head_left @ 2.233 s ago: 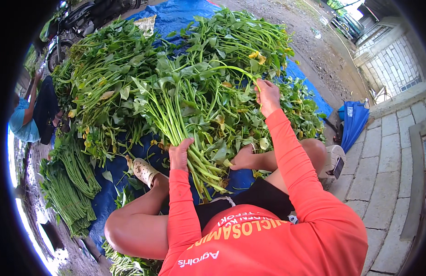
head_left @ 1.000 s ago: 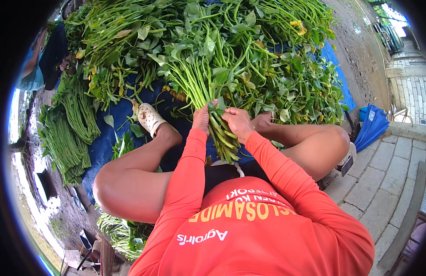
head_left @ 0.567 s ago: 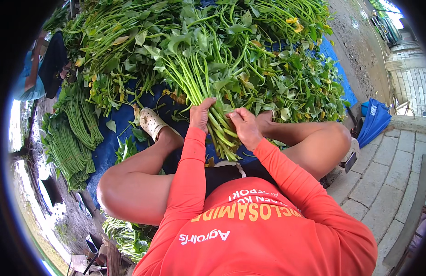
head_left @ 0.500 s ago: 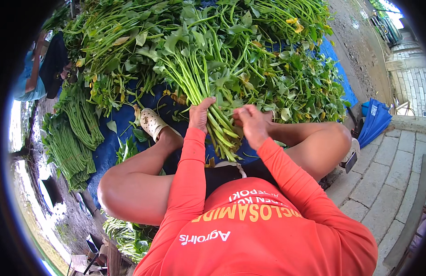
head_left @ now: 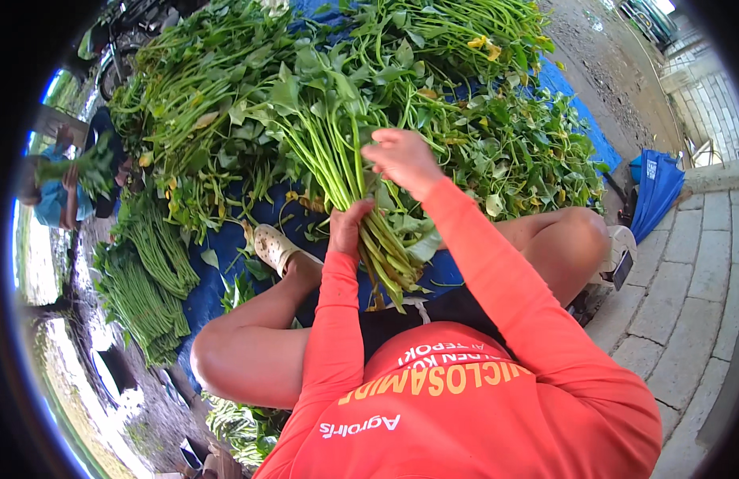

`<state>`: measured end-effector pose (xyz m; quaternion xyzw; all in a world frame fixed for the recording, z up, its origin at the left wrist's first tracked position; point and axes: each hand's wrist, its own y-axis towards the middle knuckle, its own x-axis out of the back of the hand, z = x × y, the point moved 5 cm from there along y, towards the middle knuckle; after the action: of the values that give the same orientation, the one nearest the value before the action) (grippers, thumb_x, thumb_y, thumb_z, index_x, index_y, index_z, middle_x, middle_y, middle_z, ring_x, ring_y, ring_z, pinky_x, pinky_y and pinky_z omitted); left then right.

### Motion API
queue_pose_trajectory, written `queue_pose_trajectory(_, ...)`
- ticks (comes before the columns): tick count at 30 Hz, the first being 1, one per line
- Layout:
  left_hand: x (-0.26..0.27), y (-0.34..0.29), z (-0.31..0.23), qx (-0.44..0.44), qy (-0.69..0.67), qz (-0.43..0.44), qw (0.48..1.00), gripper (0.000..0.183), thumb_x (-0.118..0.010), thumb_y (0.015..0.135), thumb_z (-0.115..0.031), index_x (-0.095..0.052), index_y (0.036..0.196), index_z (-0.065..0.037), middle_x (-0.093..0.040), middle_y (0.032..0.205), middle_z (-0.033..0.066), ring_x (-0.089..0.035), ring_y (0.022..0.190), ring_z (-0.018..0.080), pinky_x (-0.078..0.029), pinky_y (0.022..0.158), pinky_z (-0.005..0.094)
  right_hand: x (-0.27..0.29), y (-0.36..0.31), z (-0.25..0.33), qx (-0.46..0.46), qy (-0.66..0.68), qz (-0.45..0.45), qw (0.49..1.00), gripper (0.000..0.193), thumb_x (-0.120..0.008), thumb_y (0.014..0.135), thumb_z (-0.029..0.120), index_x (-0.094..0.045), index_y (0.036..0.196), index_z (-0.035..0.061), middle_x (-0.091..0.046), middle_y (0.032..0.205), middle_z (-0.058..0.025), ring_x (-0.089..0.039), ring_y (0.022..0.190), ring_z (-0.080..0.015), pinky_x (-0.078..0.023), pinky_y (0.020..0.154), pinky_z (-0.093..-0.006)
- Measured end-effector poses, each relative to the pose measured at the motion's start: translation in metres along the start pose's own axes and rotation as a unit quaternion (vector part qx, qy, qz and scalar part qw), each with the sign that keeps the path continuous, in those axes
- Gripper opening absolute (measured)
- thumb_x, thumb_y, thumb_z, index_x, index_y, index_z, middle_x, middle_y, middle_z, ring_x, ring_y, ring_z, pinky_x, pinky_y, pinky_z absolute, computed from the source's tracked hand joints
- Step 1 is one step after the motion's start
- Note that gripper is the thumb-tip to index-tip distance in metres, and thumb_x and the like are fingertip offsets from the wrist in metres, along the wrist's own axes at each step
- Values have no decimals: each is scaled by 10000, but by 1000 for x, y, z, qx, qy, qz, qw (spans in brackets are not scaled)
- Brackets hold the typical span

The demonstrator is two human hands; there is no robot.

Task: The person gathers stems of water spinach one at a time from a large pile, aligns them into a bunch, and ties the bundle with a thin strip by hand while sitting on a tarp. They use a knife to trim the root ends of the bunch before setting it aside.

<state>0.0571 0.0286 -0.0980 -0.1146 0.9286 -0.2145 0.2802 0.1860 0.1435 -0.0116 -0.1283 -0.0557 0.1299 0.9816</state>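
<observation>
My left hand [head_left: 349, 229] is closed round a bunch of long-stemmed leafy greens [head_left: 329, 160], near the lower part of the stems. The bunch is tilted, its leaves pointing away from me and its cut ends [head_left: 395, 275] hanging over my lap. My right hand [head_left: 405, 162] is raised just right of the stems, above the grip of my left hand. Its fingers are curled in; whatever they may hold is hidden. Beyond the bunch lies a large heap of the same greens [head_left: 202, 96].
A blue tarp [head_left: 206, 275] lies beneath the heap and my crossed legs. Tied bundles of green stems [head_left: 142, 291] lie at the left, with more greens [head_left: 233, 423] behind my left knee. A co-worker [head_left: 54, 191] holds greens at far left. A folded blue umbrella [head_left: 657, 191] stands right.
My right hand has moved up and away from the lower stems to beside the upper stems. My left hand still grips the bunch, slightly lower in view. The co-worker with greens has come into view.
</observation>
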Motion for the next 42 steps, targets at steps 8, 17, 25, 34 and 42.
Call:
queue_pose_trajectory(8,4,-6,-4,-22,23,-3,999,482,-788,808,-82,-620,1251,4,-707,963,83,-710,745,206,-601,695,360,-19,10,-28,90,54,-132,986,262,-772,919,156,-670,1082,-22,-619,826,-8,-550,691,-86,-452,584,-285)
queue_pose_trajectory(17,20,-8,-14,-36,46,12,998,413,-773,818,-77,-680,1210,16,-737,993,60,-715,797,189,-605,733,336,-67,56,-14,197,-187,77,959,220,-647,986,189,-685,1003,-27,-651,778,-143,-635,735,-213,-523,716,-377)
queue_pose_trajectory(25,69,-22,-98,-185,-11,-170,968,232,-766,858,-64,-672,1051,24,-698,840,95,-702,657,215,-609,613,349,47,119,-17,149,-291,-138,935,207,-649,893,192,-787,930,42,-769,923,-183,-733,843,-364,-587,828,-447)
queue_pose_trajectory(34,62,-13,-79,-141,9,-189,972,257,-781,849,-114,-689,1025,50,-722,829,116,-703,662,210,-579,603,332,-3,133,-83,45,-392,-146,907,344,-712,900,326,-730,1120,62,-704,1215,-220,-672,1137,-424,-542,989,-492)
queue_pose_trajectory(42,78,-5,-86,-142,15,-184,973,353,-777,795,-87,-665,1124,-24,-680,960,36,-624,811,156,-511,742,318,-14,65,-107,4,-514,-57,856,290,-699,909,308,-727,1073,70,-677,1203,-230,-668,1127,-431,-544,975,-502)
